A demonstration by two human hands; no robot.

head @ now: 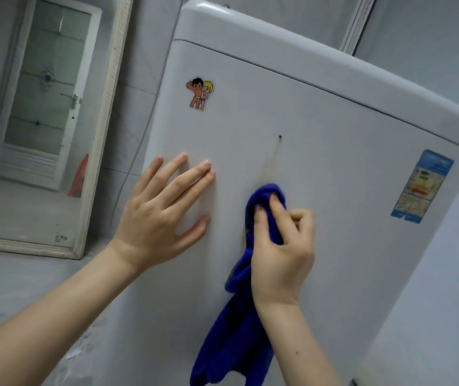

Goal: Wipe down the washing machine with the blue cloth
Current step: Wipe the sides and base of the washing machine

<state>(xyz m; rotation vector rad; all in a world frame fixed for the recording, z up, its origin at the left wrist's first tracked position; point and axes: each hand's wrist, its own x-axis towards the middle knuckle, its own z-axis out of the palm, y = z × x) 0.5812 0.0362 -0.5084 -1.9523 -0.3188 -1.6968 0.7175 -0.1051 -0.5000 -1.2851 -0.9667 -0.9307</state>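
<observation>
My right hand [280, 246] grips the blue cloth [239, 324], bunched against the washing machine [334, 168] side panel, just below a brownish streak [270, 165]. Left hand [161, 213] lies flat, fingers spread, bracing. Next, I judge: rub upward along the streak.

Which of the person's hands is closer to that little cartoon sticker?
Left. The left hand lies flat on the washing machine below the cartoon sticker; the right hand, gripping the blue cloth, is lower and farther right.

Illegible print on label [422, 186]; blue cloth [234, 344] tail beyond bottom edge.
</observation>
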